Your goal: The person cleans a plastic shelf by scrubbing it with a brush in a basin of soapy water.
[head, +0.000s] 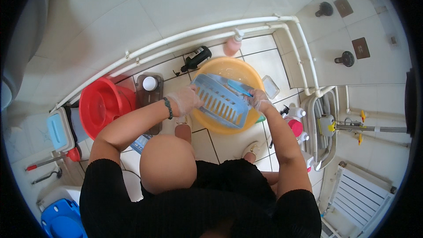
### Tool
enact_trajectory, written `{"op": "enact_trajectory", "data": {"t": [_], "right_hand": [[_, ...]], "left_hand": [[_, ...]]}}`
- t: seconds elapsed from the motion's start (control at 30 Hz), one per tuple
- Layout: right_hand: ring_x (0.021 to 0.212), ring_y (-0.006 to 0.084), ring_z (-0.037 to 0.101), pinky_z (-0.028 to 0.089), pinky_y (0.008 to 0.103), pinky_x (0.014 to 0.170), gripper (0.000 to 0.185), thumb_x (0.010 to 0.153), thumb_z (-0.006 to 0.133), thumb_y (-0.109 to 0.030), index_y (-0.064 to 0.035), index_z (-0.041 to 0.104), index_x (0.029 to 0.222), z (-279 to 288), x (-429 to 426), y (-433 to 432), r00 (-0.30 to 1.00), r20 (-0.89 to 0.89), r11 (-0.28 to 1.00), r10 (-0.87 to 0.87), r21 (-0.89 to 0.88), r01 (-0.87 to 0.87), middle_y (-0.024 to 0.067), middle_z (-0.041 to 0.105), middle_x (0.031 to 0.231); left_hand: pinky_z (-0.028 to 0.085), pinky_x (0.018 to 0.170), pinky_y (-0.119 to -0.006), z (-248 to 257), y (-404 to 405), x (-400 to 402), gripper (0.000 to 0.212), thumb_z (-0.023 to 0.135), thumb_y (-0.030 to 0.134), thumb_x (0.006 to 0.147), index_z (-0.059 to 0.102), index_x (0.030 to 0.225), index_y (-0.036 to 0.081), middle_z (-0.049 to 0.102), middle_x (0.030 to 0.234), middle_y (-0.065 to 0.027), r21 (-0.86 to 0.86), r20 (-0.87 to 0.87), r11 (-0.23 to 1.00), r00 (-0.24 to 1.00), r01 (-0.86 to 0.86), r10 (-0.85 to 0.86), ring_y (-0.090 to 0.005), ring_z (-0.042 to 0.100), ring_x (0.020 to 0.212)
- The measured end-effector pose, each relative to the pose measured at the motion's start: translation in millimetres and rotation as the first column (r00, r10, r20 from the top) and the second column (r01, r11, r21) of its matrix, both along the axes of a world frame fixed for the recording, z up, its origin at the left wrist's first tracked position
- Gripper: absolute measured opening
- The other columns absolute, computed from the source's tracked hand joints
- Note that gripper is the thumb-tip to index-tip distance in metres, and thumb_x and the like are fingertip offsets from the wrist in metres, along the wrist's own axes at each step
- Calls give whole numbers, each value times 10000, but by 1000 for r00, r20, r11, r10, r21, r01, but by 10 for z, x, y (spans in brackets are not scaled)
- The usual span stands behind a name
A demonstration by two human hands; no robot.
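Note:
A blue slotted plastic basket (pixel 220 101) is held tilted over a yellow plastic basin (pixel 218 129) on the tiled floor. My left hand (pixel 186 100), in a clear disposable glove, grips the basket's left end. In my right hand (pixel 259 99), gloved the same way, is a light-blue brush (pixel 238 87), which lies against the basket's upper right side; its bristles are hard to make out. Water appears to stand in the basin's far part. A bit of a green object (pixel 260 119) shows at the basin's lower right rim.
A red plastic bucket (pixel 99 105) and a dark tray with a white-capped container (pixel 150 83) stand at left. Beyond the basin are a fallen black pump bottle (pixel 197 58) and a pink one (pixel 233 44). White pipes (pixel 198 34) run along the wall. Several bottles (pixel 295 125) stand at right.

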State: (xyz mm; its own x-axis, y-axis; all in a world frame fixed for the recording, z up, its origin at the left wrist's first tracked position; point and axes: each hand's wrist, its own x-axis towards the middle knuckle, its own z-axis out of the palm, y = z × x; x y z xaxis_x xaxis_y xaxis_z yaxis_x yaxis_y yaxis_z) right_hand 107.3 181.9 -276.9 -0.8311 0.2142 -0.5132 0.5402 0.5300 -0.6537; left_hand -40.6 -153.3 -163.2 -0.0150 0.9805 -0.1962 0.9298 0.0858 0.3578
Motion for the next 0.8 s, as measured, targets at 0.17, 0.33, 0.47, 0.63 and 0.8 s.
{"op": "enact_trajectory", "data": {"t": [0.17,0.33,0.47,0.63,0.8], "right_hand": [[696,242,620,487,366,696,267,919,581,-280,-28,669,921,148,112,-90,997,40,995,-69,78,66,130,657,770],[690,209,618,483,327,691,295,931,551,-290,-20,662,887,483,293,289,981,-15,979,-195,53,195,101,657,744],[677,164,595,471,310,675,283,933,572,-288,-19,657,922,998,334,133,982,15,980,-189,65,188,73,649,729],[788,262,640,480,363,736,308,948,543,-317,-34,636,1022,843,550,-164,974,83,971,-211,133,199,137,670,823],[993,393,613,474,469,867,291,954,472,-278,-120,526,1191,607,496,-593,987,125,941,-105,334,58,208,653,1027]], "left_hand": [[438,947,-364,-103,-66,47,132,556,97,763,624,866,142,623,693,-97,-49,-37,989,990,-137,135,-287,637,722],[449,923,-367,-564,223,87,73,555,107,767,599,819,131,616,675,-102,12,-70,981,979,-191,192,-285,636,710],[423,947,-407,-1240,325,167,42,557,133,775,581,808,123,608,672,-85,93,-128,983,977,-157,168,-280,634,734],[394,966,-452,-1222,386,233,141,587,176,785,603,901,98,612,737,-84,377,-178,925,976,-53,128,-289,619,842],[419,964,-441,-841,384,213,373,622,197,805,591,1150,60,632,830,-152,468,200,515,654,-718,729,-350,609,902]]}}
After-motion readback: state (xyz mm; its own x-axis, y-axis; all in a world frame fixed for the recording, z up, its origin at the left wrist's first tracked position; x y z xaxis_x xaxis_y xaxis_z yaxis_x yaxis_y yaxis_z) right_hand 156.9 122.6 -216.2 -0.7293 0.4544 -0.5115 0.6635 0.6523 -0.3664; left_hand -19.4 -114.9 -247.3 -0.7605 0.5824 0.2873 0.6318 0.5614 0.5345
